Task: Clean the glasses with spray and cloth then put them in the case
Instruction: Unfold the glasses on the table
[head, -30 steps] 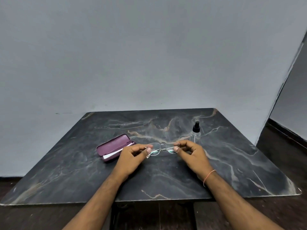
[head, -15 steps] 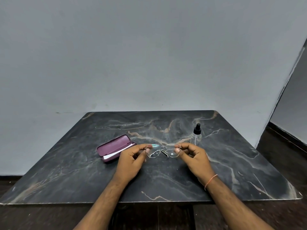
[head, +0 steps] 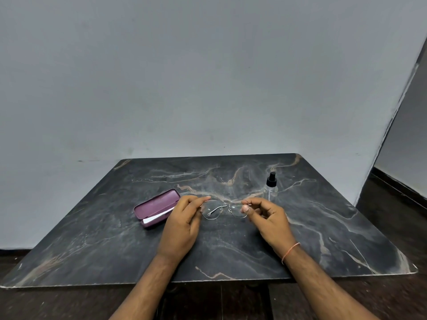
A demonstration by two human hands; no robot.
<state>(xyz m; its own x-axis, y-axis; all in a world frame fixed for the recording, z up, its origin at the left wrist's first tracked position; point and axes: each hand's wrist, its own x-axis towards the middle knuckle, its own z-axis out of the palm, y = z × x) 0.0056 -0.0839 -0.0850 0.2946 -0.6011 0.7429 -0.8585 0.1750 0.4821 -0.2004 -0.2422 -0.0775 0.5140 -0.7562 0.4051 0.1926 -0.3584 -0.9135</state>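
Thin metal-framed glasses [head: 225, 209] are held just above the dark marble table [head: 231, 245], lenses facing me. My left hand [head: 182, 225] pinches the left end of the frame. My right hand [head: 268, 220] pinches the right end, a thumb showing through the right lens. An open maroon case [head: 155, 207] lies to the left of my left hand, with a white cloth [head: 157, 217] folded inside it. A small clear spray bottle [head: 270, 185] with a black top stands upright behind my right hand.
A grey wall [head: 208, 77] rises right behind the table's far edge. Dark floor [head: 397, 209] shows to the right and below the front edge. An orange band circles my right wrist.
Both hands have tilted the glasses up so the lenses face me more squarely. The camera view has shifted slightly; the case and bottle have not moved.
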